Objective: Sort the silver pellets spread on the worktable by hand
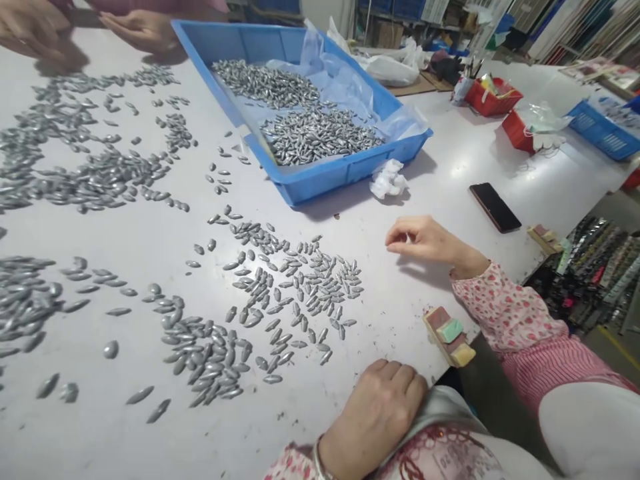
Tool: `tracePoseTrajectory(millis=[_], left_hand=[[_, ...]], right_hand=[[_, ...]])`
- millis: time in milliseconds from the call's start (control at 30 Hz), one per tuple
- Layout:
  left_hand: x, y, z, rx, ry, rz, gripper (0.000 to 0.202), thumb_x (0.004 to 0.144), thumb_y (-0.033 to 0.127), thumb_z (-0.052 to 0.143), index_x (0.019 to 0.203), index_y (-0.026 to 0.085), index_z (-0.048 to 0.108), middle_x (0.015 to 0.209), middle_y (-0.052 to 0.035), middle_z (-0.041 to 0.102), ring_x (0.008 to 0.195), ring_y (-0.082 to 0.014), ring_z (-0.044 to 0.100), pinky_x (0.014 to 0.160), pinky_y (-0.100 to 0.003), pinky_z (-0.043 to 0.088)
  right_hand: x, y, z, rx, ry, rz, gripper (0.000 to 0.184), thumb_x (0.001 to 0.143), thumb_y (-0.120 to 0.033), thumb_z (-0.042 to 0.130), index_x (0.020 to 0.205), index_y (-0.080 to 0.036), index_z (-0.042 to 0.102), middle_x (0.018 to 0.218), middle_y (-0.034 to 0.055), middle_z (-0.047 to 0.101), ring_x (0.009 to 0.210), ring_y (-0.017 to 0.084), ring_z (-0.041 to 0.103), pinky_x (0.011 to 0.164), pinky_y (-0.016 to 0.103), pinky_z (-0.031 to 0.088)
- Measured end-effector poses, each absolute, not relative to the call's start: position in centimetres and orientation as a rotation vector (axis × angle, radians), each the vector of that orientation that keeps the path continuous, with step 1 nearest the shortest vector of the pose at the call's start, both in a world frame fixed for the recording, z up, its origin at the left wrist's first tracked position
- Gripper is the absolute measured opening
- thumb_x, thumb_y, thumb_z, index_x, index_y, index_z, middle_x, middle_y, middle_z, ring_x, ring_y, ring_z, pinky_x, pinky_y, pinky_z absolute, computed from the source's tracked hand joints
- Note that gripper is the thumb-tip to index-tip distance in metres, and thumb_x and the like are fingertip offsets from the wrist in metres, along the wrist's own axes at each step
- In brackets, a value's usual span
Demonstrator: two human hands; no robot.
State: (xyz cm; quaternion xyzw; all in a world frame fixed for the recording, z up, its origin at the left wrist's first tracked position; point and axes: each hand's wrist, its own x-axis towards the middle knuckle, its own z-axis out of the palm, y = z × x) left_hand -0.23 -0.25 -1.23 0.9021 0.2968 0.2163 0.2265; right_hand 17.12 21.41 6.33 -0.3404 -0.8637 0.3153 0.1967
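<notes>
Fingertips pinch narrow on my right hand at centre right, near the silver pellets, while my left hand rests fisted at lower centre.

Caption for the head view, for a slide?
Right hand pinched beside scattered silver pellets on a white table; left hand rests curled at the edge; blue tray behind.

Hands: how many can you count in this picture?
4: left hand at the table edge, bottom; right hand right of the pieces; a co-worker's hand top left, cut off; their other hand by the tray.
</notes>
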Motion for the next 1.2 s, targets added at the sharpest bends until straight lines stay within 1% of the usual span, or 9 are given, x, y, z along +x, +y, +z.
tracePoseTrajectory(millis=[200, 300, 400, 500, 567, 667, 933, 1067, 1200], left_hand=[[-0.3, -0.3, -1.5, 2.464, 0.824, 0.657, 0.009, 0.103, 0.014, 0.046, 0.097, 0.017, 0.051, 0.082, -0.0008, 0.058, 0.069, -0.0201, 0.053, 0.064, -0.034, 0.040], [-0.4, -0.3, -1.5, 2.465, 0.819, 0.665, 0.013, 0.104, 0.014, 0.040, 0.098, 0.017, 0.051, 0.082, -0.0013, 0.058, 0.069, -0.0202, 0.053, 0.064, -0.034, 0.040], [-0.4, -0.2, -1.4, 2.466, 0.809, 0.645, 0.013, 0.105, 0.016, 0.041, 0.097, 0.017, 0.051, 0.083, -0.0016, 0.058, 0.070, -0.0200, 0.054, 0.064, -0.033, 0.041], [-0.4, -0.3, -1.4, 2.480, 0.818, 0.640, 0.013, 0.105, 0.017, 0.042, 0.094, 0.017, 0.051, 0.081, -0.0013, 0.058, 0.069, -0.0195, 0.053, 0.064, -0.033, 0.041], [-0.3, -0.4, -1.5, 2.495, 0.817, 0.633, 0.014, 0.105, 0.016, 0.042, 0.094, 0.017, 0.051, 0.082, -0.0014, 0.059, 0.069, -0.0192, 0.053, 0.064, -0.032, 0.041], [-0.4, -0.4, -1.7, 2.514, 0.804, 0.629, 0.013, 0.105, 0.015, 0.041, 0.096, 0.016, 0.051, 0.083, -0.0017, 0.059, 0.069, -0.0189, 0.054, 0.063, -0.032, 0.041], [-0.1, -0.6, -2.9, 2.548, 0.792, 0.635, 0.008, 0.101, 0.017, 0.051, 0.094, 0.016, 0.052, 0.082, -0.0015, 0.059, 0.070, -0.0187, 0.056, 0.063, -0.031, 0.042], [0.1, -0.7, -3.2, 2.567, 0.800, 0.636, 0.011, 0.100, 0.019, 0.056, 0.091, 0.016, 0.051, 0.080, -0.0010, 0.059, 0.069, -0.0181, 0.056, 0.062, -0.030, 0.041], [0.2, -0.7, -3.2, 2.581, 0.803, 0.648, 0.014, 0.097, 0.019, 0.060, 0.088, 0.016, 0.051, 0.080, -0.0004, 0.059, 0.068, -0.0180, 0.056, 0.061, -0.032, 0.041]], right_hand=[[16.6, 20.8, 4.2, -0.842, -2.711, 0.752, 0.011, 0.091, -0.026, 0.064, 0.089, -0.016, 0.068, 0.088, 0.0050, 0.068, 0.084, 0.017, 0.058, 0.083, 0.034, 0.045], [16.1, 20.6, 3.8, -0.829, -2.748, 0.699, 0.015, 0.092, -0.031, 0.065, 0.094, -0.015, 0.067, 0.094, 0.0071, 0.066, 0.092, 0.021, 0.057, 0.089, 0.037, 0.045], [15.4, 20.2, 3.6, -0.737, -2.790, 0.649, 0.048, 0.086, -0.049, 0.071, 0.116, -0.013, 0.063, 0.120, 0.0154, 0.061, 0.118, 0.029, 0.050, 0.105, 0.047, 0.040], [14.6, 19.7, 3.0, -0.645, -2.890, 0.651, 0.086, 0.078, -0.066, 0.071, 0.143, -0.015, 0.045, 0.152, 0.0201, 0.038, 0.146, 0.035, 0.026, 0.118, 0.054, 0.026], [14.1, 19.4, 2.3, -0.645, -2.927, 0.671, 0.098, 0.077, -0.070, 0.069, 0.151, -0.018, 0.033, 0.161, 0.0198, 0.024, 0.152, 0.035, 0.014, 0.121, 0.055, 0.020], [13.2, 19.1, 1.0, -0.645, -2.926, 0.698, 0.107, 0.076, -0.075, 0.066, 0.156, -0.016, 0.025, 0.165, 0.0213, 0.013, 0.154, 0.035, 0.008, 0.123, 0.056, 0.016], [8.9, 21.2, -0.3, -0.728, -2.865, 0.656, 0.095, 0.088, -0.071, 0.053, 0.156, -0.011, 0.023, 0.165, 0.0226, 0.012, 0.155, 0.030, 0.008, 0.125, 0.053, 0.015], [5.9, 21.6, -0.5, -0.693, -2.868, 0.677, 0.090, 0.089, -0.067, 0.057, 0.155, -0.013, 0.027, 0.165, 0.0220, 0.014, 0.155, 0.030, 0.011, 0.125, 0.052, 0.017], [4.7, 20.4, -0.2, -0.499, -2.923, 0.777, 0.086, 0.089, -0.063, 0.060, 0.153, -0.013, 0.033, 0.163, 0.0207, 0.022, 0.154, 0.030, 0.016, 0.126, 0.050, 0.017]])
